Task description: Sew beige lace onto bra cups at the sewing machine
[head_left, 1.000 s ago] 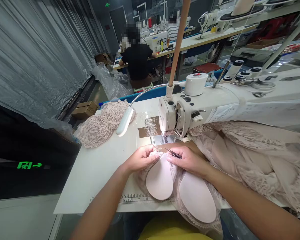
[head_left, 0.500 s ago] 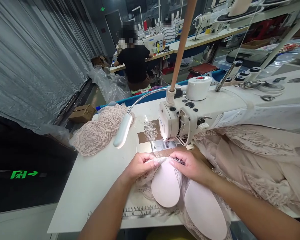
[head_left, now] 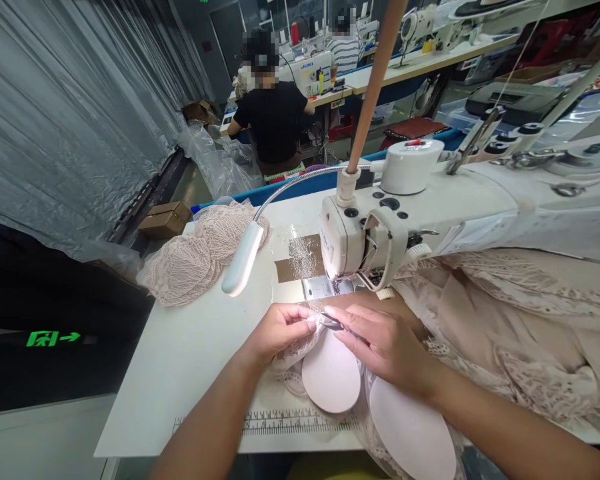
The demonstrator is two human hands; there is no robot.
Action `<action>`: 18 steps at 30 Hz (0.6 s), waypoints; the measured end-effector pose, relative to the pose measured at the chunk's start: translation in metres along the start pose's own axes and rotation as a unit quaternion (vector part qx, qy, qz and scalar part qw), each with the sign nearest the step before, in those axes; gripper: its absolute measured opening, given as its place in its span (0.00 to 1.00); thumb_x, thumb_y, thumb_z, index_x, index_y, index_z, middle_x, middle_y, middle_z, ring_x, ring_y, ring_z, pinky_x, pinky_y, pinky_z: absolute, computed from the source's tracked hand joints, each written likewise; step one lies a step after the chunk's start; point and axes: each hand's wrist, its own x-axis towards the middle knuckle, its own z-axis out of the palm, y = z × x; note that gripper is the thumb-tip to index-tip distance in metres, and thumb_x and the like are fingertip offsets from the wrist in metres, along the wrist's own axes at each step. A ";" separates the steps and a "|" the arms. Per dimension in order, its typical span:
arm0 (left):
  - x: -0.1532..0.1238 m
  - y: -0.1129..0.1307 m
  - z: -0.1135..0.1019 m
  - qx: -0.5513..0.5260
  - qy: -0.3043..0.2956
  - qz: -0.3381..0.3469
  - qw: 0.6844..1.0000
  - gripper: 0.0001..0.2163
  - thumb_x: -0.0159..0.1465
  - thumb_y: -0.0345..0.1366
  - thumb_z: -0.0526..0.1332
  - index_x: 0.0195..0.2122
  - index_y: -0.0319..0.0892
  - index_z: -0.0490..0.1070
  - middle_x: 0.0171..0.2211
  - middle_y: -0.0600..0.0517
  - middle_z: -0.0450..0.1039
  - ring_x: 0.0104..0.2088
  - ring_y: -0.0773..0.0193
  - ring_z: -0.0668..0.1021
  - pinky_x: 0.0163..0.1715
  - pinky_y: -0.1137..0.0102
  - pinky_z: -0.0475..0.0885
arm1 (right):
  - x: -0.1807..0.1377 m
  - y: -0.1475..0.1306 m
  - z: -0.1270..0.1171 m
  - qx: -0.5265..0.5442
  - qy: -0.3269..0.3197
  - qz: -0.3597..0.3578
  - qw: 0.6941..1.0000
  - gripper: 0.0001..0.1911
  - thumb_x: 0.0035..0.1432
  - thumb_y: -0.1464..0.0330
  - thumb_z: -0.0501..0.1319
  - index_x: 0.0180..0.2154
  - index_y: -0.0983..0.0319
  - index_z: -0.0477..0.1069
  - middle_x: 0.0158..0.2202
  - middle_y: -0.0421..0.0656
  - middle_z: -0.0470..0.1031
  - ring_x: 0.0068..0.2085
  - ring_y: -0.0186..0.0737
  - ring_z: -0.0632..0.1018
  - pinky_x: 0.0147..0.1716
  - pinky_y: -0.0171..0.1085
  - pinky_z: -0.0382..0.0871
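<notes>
My left hand [head_left: 280, 331] pinches the lace edge of a pale pink padded bra cup [head_left: 331, 375] lying on the white sewing table [head_left: 190, 353]. My right hand [head_left: 385, 343] holds small dark thread snips [head_left: 337, 325] with their tip at the same lace edge, just in front of the needle area of the white sewing machine [head_left: 380, 233]. A second padded cup [head_left: 413, 430] lies near the table's front edge, under my right forearm.
A stack of lace cups [head_left: 195, 257] sits at the table's far left beside the gooseneck lamp [head_left: 243, 260]. A heap of beige lace fabric [head_left: 520, 320] fills the right. A ruler strip [head_left: 270, 423] runs along the front edge. People sit at sewing tables behind.
The view has shifted a little. My right hand has moved left over the cup, bringing the snips closer to my left fingers; the left hand keeps its pinch.
</notes>
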 end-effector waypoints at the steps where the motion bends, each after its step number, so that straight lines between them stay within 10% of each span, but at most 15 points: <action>1: 0.000 0.000 0.000 -0.003 -0.002 -0.001 1.000 0.13 0.53 0.40 0.67 0.33 0.34 0.76 0.20 0.54 0.66 0.20 0.75 0.64 0.21 0.78 0.57 | 0.001 -0.001 0.000 -0.005 -0.004 0.003 1.000 0.17 0.61 0.71 0.54 0.51 0.63 0.69 0.36 0.45 0.77 0.35 0.39 0.77 0.33 0.36 0.72; 18: -0.004 0.001 0.006 -0.046 -0.025 0.001 0.999 0.15 0.54 0.37 0.69 0.41 0.35 0.76 0.25 0.52 0.70 0.23 0.73 0.68 0.25 0.77 0.61 | -0.001 0.000 0.004 -0.061 0.009 -0.037 0.997 0.15 0.61 0.73 0.56 0.50 0.68 0.68 0.34 0.45 0.75 0.33 0.38 0.75 0.32 0.36 0.70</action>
